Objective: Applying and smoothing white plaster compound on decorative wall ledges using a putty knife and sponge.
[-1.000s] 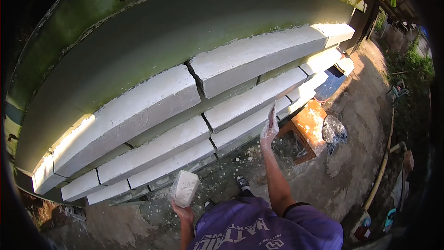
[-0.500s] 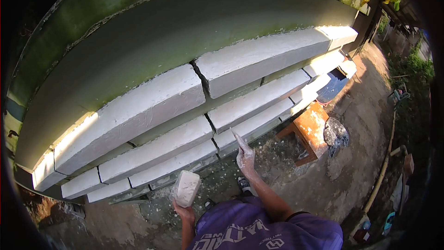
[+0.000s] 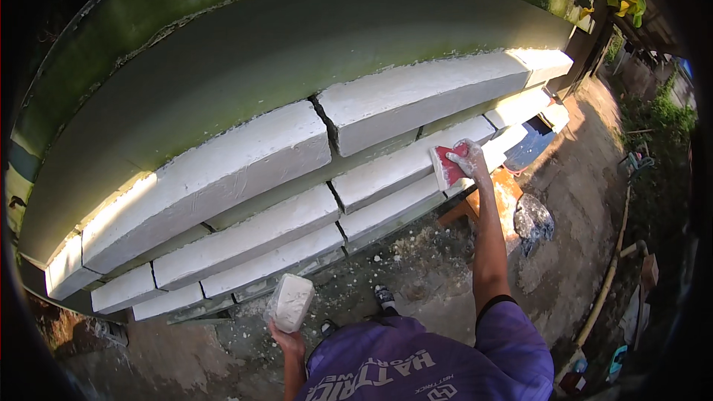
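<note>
Outdoors, you stand on the near side of an orange-brown wooden stool (image 3: pixel 509 191), in a purple short-sleeved shirt (image 3: pixel 416 364) printed with pale lettering and a small emblem. Your white-smeared right hand (image 3: pixel 469 160) grips a flat, red, wide-edged scraper (image 3: pixel 446 167), fingers and thumb closed around it. The scraper sits just beyond the stool and to its left, over the front edge of a row of long, white, block-like ledges (image 3: pixel 401 167); whether it touches them is hard to tell. Your left hand (image 3: pixel 287 339), well to the stool's left, is cupped beneath a whitish, box-shaped tub or block (image 3: pixel 295 301), its fingers spread only as far as its lower end. A crumpled, dark plastic bag (image 3: pixel 534 220) rests just right of the stool; a dark-blue container (image 3: pixel 529 145) stands beyond it.
</note>
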Available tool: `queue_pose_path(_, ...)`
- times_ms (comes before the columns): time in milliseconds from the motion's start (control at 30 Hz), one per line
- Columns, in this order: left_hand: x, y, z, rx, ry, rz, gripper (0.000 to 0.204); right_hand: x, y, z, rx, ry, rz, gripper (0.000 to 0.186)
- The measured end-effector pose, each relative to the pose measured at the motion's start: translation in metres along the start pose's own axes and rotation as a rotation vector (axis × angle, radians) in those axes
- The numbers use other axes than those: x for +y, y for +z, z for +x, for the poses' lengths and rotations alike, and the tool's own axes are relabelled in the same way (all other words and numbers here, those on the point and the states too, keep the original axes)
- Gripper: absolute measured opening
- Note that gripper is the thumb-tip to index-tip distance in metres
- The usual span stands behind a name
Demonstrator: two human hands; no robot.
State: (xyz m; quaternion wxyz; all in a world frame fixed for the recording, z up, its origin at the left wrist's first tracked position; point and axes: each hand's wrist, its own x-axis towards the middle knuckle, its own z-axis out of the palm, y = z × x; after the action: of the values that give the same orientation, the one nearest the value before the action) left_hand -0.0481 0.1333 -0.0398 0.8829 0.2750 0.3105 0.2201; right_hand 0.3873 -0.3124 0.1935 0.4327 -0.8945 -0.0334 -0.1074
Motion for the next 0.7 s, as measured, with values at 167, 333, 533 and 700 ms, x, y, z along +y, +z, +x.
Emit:
queue_pose_path(167, -0.002, -0.002, -0.002, 0.035, 0.027, -0.019, 0.054, 0.003, 0.01, 0.006, -0.12, 0.037, 0.101, 0.033)
queue_pose_path(333, -0.003, 0.02, -0.011, 0.088, 0.013, -0.021, 0.053, 0.017, 0.007, 0.013, -0.121, 0.035, 0.082, 0.035)
queue_pose_path(533, -0.008, 0.018, -0.012, 0.05, 0.026, -0.017, 0.055, -0.004, 0.012, 0.018, -0.224, 0.053, 0.035, 0.037)
queue_pose_path(700, -0.009, 0.024, -0.012, 0.07, 0.023, -0.017, 0.056, 0.002, 0.035, 0.014, -0.346, 0.042, 0.103, 0.034)
